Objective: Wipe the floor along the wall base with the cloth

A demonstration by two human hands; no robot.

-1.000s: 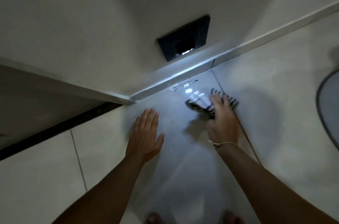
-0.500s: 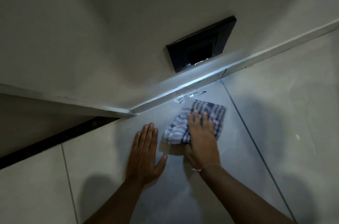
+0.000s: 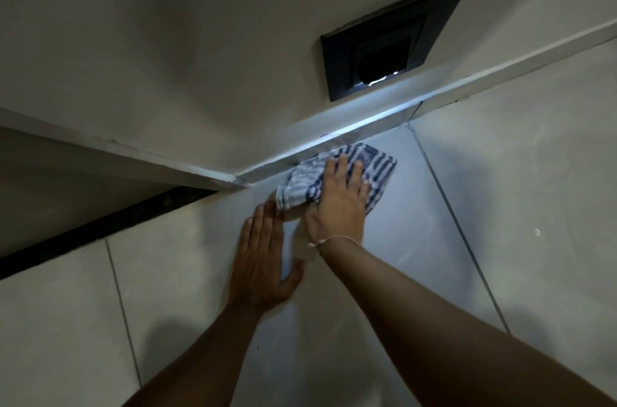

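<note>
A blue-and-white striped cloth (image 3: 377,169) lies crumpled on the pale tiled floor (image 3: 417,239), its far edge touching the lit skirting (image 3: 360,129) at the wall base. My right hand (image 3: 337,203) presses flat on top of the cloth, fingers spread, covering its near half. A thin string bracelet circles that wrist. My left hand (image 3: 263,259) rests palm down on the tile just left of the cloth, fingers together, holding nothing.
A black square wall light (image 3: 390,39) sits low on the wall and shines down on the skirting. The wall ends at an outer corner (image 3: 233,181) left of the cloth. A dark threshold strip (image 3: 100,226) runs along the floor beyond it.
My right hand has slid the cloth left and up against the skirting, closer to the wall corner. The left hand has stayed flat on the tile, and the view has moved closer in.
</note>
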